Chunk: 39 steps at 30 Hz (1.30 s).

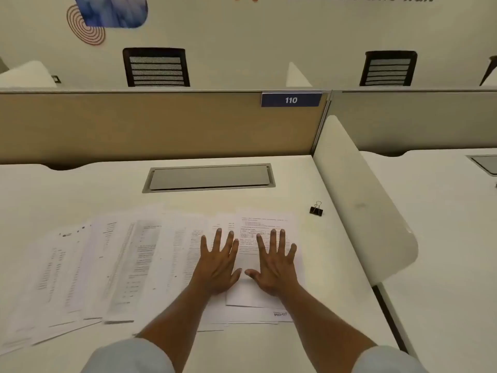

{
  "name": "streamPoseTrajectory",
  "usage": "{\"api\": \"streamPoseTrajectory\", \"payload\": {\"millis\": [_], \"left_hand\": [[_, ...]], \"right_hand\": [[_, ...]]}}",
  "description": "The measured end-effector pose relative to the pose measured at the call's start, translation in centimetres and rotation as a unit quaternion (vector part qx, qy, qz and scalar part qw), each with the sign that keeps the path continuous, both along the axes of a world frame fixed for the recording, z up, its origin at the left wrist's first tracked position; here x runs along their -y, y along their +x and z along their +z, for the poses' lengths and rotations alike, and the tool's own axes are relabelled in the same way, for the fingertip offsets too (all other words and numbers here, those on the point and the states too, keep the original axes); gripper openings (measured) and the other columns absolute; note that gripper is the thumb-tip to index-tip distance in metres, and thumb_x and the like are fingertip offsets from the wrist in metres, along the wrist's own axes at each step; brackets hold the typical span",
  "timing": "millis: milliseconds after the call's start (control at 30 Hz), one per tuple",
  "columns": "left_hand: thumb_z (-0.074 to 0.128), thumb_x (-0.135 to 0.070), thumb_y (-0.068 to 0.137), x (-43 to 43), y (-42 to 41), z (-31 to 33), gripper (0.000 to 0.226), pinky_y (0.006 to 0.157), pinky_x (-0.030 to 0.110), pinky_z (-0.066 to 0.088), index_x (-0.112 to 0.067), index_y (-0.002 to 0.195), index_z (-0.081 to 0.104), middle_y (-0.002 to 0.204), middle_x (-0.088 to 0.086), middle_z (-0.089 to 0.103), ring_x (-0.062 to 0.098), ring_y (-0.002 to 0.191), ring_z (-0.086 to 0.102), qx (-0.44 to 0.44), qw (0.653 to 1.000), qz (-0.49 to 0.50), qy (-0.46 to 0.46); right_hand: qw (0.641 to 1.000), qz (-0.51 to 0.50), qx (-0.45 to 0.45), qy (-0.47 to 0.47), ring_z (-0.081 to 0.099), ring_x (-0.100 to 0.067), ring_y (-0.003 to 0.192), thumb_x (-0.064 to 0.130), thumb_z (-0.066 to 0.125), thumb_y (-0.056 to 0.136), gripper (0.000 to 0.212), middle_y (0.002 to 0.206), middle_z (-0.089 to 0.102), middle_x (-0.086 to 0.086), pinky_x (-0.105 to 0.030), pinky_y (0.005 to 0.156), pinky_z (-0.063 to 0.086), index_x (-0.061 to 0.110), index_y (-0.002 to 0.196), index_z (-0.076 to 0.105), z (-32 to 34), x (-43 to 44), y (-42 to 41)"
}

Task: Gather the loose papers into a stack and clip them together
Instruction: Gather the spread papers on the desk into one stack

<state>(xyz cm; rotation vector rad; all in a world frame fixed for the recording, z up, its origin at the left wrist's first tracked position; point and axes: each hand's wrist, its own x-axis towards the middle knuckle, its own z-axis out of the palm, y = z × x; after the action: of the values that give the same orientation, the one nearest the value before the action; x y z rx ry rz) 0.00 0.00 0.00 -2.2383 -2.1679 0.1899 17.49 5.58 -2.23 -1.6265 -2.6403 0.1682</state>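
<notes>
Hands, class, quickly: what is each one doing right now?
Left hand: open, flat on the papers, holding nothing.
Right hand: open, flat on the papers, holding nothing.

Dim, warm, even light from overhead; soft faint shadows under the hands point(247, 265). Slightly blurred throughout, print on the papers point(121, 265) unreadable. Wide-angle bending along the desk point(80, 184) edges.

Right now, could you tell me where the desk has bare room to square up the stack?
Bare desk lies between the papers and the metal cable hatch, and at the right between the papers and the side divider, apart from the binder clip. The left and middle are crowded with fanned sheets under both hands.
</notes>
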Motion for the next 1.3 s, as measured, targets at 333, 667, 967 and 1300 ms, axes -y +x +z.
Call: {"api": "streamPoseTrajectory", "payload": {"millis": [333, 667, 967, 1300], "left_hand": [[0.035, -0.063, 0.085, 0.9, 1.0, -2.6, 0.072, 0.107, 0.072, 0.021, -0.01, 0.128, 0.057, 0.129, 0.021, 0.061, 0.047, 0.122, 0.053, -0.028, 0.995, -0.024, -0.093], [0.036, -0.064, 0.082, 0.0, 0.7, -2.4, 0.079, 0.101, 0.074, 0.026, -0.003, 0.128, 0.056, 0.134, 0.027, 0.055, 0.05, 0.124, 0.049, 0.003, 0.996, 0.042, -0.076], [0.029, -0.06, 0.085, -0.8, -0.4, -3.5, 0.08, 0.1, 0.068, 0.036, 0.003, 0.125, 0.057, 0.124, 0.031, 0.059, 0.05, 0.113, 0.056, 0.031, 0.993, 0.098, -0.052], [0.011, -0.059, 0.091, -0.4, -0.7, -4.2, 0.081, 0.101, 0.061, 0.039, 0.0, 0.122, 0.058, 0.123, 0.021, 0.063, 0.041, 0.115, 0.057, 0.093, 0.986, 0.14, -0.01]], "right_hand": [[0.996, -0.018, 0.033, -0.082, 0.012, -0.043, 0.138, 0.075, 0.016, 0.084, 0.08, 0.146, 0.039, -0.024, -0.067, 0.102, 0.023, 0.023, 0.14, 0.039, -2.3, 1.8, 1.0], [0.983, -0.165, 0.024, -0.083, 0.01, -0.047, 0.142, 0.062, 0.032, 0.087, 0.076, 0.154, 0.018, -0.026, -0.068, 0.098, 0.024, 0.014, 0.145, 0.026, 0.7, -0.4, 0.3], [0.974, -0.217, 0.033, -0.059, 0.033, -0.044, 0.128, 0.06, 0.04, 0.086, 0.082, 0.142, 0.034, -0.032, -0.054, 0.097, 0.034, 0.001, 0.141, 0.027, 0.1, -1.6, 0.0], [0.981, -0.18, 0.037, -0.064, 0.052, -0.043, 0.112, 0.055, 0.068, 0.068, 0.076, 0.123, 0.057, -0.029, -0.059, 0.079, 0.043, 0.001, 0.119, 0.057, -1.3, 0.8, -1.5]]}}
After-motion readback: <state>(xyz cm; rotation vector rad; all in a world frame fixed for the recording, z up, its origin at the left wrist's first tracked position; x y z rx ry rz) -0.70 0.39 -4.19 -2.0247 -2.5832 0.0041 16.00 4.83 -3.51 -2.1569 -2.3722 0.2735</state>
